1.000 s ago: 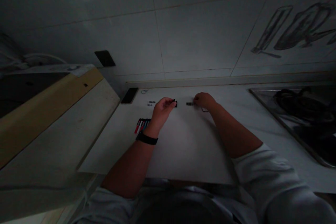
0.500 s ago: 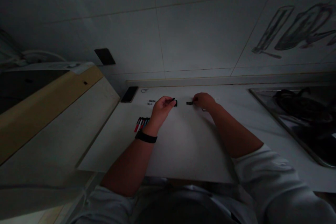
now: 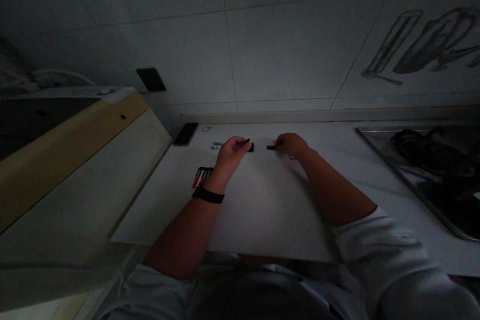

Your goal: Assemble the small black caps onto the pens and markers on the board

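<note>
We see a white counter [image 3: 262, 210], a black piece [image 3: 251, 148] at our left hand [image 3: 231, 153], black-topped red and white sticks [image 3: 202, 175], and dark drawings [image 3: 420, 52] on the grey far wall [image 3: 285, 55].

A pale grey, short-sleeved top [image 3: 416, 280] is worn, its cloth gathered into soft folds. The left sleeve [image 3: 165, 285] and the right sleeve [image 3: 371, 235] are both ended near the elbow, and the right one is creased crosswise below a plain hem. A black wristband [image 3: 211, 196] is fastened round the left wrist, thickened at its outer edge; whether a watch face is carried there cannot be told. The left hand [image 3: 230, 159] and the right hand [image 3: 294, 145] are left bare.
</note>
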`<state>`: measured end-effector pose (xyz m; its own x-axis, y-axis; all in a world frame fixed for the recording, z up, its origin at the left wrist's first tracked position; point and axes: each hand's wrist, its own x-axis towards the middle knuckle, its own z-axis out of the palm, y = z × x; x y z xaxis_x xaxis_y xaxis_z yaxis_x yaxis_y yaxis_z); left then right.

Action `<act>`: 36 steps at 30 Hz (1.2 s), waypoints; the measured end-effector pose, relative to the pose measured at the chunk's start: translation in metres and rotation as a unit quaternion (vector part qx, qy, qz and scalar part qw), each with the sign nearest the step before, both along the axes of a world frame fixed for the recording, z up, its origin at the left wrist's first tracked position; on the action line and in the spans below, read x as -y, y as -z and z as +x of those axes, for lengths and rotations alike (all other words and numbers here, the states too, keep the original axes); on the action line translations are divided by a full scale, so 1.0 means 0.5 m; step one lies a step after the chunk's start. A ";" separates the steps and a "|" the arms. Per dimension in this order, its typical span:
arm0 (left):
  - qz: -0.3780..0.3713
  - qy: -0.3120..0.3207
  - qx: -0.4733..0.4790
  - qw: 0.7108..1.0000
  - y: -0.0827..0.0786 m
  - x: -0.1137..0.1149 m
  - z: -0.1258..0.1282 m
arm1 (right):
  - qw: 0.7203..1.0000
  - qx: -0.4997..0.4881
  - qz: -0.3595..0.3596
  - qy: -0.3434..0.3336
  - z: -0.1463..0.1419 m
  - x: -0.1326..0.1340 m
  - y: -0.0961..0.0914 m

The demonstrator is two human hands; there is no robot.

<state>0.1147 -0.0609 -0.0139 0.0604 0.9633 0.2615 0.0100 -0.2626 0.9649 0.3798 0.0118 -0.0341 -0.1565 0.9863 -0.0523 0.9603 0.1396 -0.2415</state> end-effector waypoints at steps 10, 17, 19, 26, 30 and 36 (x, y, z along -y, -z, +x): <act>0.005 -0.017 0.007 1.000 0.005 -0.008 -0.007 | 0.987 0.000 0.019 -0.162 -0.051 0.053 -0.053; 0.014 -0.018 0.000 1.000 0.010 -0.010 -0.008 | 0.961 -0.032 -0.066 -0.267 -0.100 0.100 -0.059; 0.010 -0.017 0.000 1.000 0.009 -0.009 -0.008 | 0.959 -0.030 -0.062 -0.275 -0.106 0.106 -0.059; -0.001 -0.026 -0.005 1.000 -0.004 0.000 -0.006 | 0.969 -0.114 -0.002 -0.220 -0.068 0.094 -0.103; -0.012 -0.017 -0.002 1.000 -0.005 0.001 -0.005 | 0.968 -0.195 0.092 -0.126 0.015 0.082 -0.161; -0.015 -0.009 0.002 1.000 0.004 -0.005 -0.004 | 0.950 -0.250 0.176 0.066 0.174 0.055 -0.167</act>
<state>0.1129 -0.0586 -0.0160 0.0419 0.9717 0.2324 0.0104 -0.2330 0.9724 0.4666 -0.0159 0.0495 0.0520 0.9414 0.3332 0.7524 0.1824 -0.6330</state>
